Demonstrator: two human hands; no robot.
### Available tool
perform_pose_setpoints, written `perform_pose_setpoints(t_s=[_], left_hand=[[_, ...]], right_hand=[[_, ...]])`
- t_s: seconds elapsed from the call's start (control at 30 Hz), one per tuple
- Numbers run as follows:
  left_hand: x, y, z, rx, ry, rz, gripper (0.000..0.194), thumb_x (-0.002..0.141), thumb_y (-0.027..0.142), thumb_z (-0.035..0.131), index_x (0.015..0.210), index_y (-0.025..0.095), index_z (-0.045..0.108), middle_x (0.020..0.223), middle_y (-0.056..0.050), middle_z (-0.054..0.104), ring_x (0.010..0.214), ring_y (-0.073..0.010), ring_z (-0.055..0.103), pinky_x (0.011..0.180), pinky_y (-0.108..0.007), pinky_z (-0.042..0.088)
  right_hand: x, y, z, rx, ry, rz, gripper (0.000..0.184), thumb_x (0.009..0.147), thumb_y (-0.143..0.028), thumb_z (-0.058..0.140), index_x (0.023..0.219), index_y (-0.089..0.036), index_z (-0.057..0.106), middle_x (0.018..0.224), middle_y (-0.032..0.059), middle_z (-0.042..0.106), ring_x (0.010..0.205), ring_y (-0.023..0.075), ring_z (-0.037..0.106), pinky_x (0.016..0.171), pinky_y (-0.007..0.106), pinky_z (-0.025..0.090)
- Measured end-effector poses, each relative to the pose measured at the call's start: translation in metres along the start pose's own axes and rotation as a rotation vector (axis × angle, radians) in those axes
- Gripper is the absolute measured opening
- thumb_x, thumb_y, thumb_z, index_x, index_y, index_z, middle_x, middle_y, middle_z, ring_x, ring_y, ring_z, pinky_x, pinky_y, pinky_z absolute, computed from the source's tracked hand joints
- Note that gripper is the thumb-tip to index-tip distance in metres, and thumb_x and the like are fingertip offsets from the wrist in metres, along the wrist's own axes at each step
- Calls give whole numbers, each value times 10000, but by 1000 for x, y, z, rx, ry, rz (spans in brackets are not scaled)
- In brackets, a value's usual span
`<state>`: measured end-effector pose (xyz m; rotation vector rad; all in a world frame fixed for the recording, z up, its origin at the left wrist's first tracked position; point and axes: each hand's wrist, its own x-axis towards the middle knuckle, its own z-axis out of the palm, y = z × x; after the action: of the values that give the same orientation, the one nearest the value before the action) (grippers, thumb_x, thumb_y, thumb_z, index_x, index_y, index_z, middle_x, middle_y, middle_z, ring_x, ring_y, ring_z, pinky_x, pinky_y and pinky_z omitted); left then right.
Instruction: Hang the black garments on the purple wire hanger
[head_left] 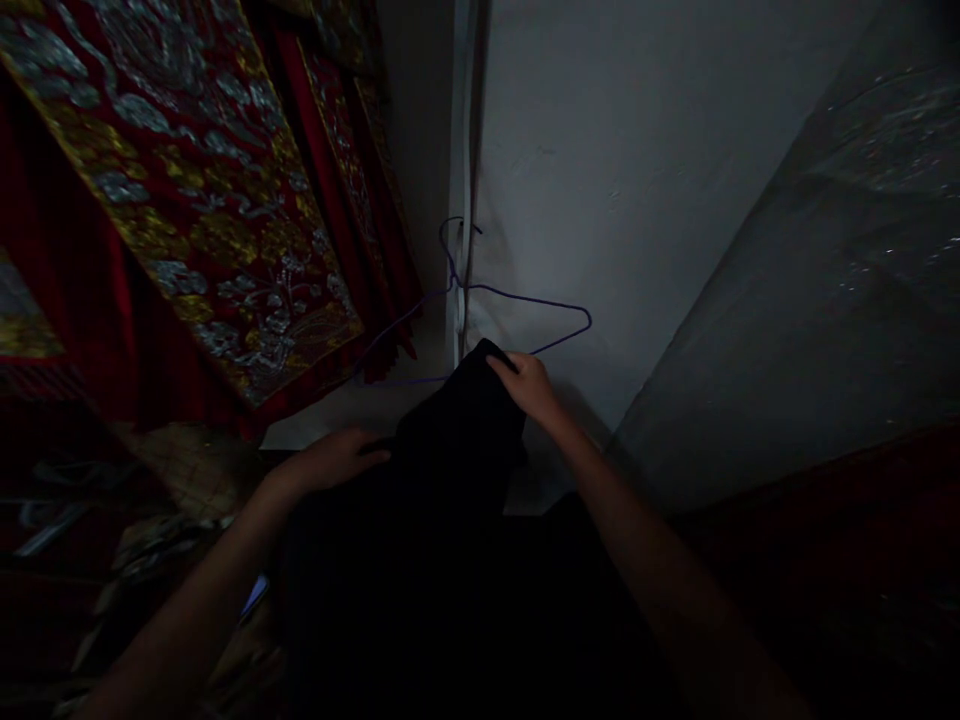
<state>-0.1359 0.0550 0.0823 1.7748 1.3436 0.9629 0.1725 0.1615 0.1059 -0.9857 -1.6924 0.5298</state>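
A black garment (465, 430) stretches between my two hands; its exact kind is lost in the dark. My right hand (529, 385) pinches its upper corner between thumb and fingers. Lower and to the left, my left hand (349, 457) is closed on the garment's other edge. Just beyond the cloth hangs a thin purple wire hanger (551, 302), its hook up by a pale vertical strip (459, 120) on the wall. The garment's top corner overlaps the hanger's lower bar in view; whether they touch I cannot tell.
Red cloths embroidered in gold and silver (225, 200) hang at the left. A grey wall (637, 130) stands ahead, with a translucent sheet (810, 300) at the right. A small lit screen (255, 595) shows at lower left among dim clutter. The light is very low.
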Motion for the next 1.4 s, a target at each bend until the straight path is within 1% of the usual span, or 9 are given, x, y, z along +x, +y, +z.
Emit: perform_pose_setpoints(t_s=[0.2, 0.33, 0.43, 0.63, 0.73, 0.83, 1.0, 1.23, 1.4], left_hand=[[20, 0, -42, 344, 205, 192, 153, 781, 408, 686, 758, 263, 730, 745, -51, 749, 682, -262, 689, 682, -310, 512], [39, 32, -39, 431, 423, 415, 255, 897, 352, 538, 1053, 219, 690, 1190, -113, 720, 1141, -302, 643, 1019, -403, 459], [58, 58, -32, 414, 454, 472, 281, 945, 363, 467, 1042, 191, 666, 1168, -118, 710, 1119, -278, 642, 1033, -408, 451], [84, 76, -32, 443, 461, 516, 263, 901, 295, 535, 1113, 179, 641, 1023, -77, 718, 940, -232, 667, 898, -351, 498], [84, 75, -39, 498, 420, 539, 275, 936, 277, 456, 1043, 182, 691, 1031, -87, 736, 961, -247, 676, 910, -367, 499], [83, 79, -46, 566, 416, 564, 289, 940, 298, 461, 1025, 173, 708, 1027, -101, 733, 967, -262, 667, 929, -393, 495], [79, 91, -50, 626, 338, 607, 300, 962, 330, 457, 1028, 178, 707, 1042, -99, 687, 980, -252, 636, 938, -401, 489], [77, 79, -64, 496, 487, 444, 292, 969, 364, 454, 1124, 208, 647, 1047, -70, 703, 963, -237, 642, 918, -379, 493], [89, 80, -49, 465, 473, 416, 302, 932, 332, 499, 1123, 161, 659, 1052, -98, 732, 956, -252, 675, 885, -372, 511]], right_hand=[[-2, -24, -26, -68, -10, -15, 433, 800, -358, 669, 461, -192, 458, 468, -48, 368, 488, 86, 346, 491, 254, 196], [-6, -30, -20, 7, -44, 56, 435, 797, -365, 669, 459, -197, 451, 456, -51, 378, 468, 84, 341, 470, 246, 190], [-17, -33, -12, 80, -96, 47, 412, 836, -424, 642, 512, -192, 539, 479, -43, 438, 488, 104, 394, 462, 230, 232], [-32, -38, -25, 32, -159, -111, 183, 854, -350, 661, 934, -209, 746, 871, 22, 735, 819, 206, 663, 764, 312, 504], [-27, -37, -51, -89, -72, -193, 387, 833, -268, 676, 1219, -244, 687, 1139, 48, 728, 1018, 236, 682, 944, 380, 504], [-11, -26, -81, -169, 139, -181, 562, 845, -289, 672, 1393, -214, 573, 1143, 77, 721, 1009, 259, 693, 920, 415, 539], [20, -10, -112, -78, 196, 29, 474, 742, -408, 772, 1116, -120, 739, 874, 94, 757, 784, 242, 715, 694, 354, 565], [32, -45, -146, 172, -264, 320, 390, 635, -505, 869, 718, -148, 738, 667, 48, 723, 545, 166, 634, 538, 280, 487], [35, -59, -117, 225, 26, 261, 372, 953, -453, 602, 954, -98, 713, 895, 83, 727, 798, 191, 681, 738, 347, 561]])
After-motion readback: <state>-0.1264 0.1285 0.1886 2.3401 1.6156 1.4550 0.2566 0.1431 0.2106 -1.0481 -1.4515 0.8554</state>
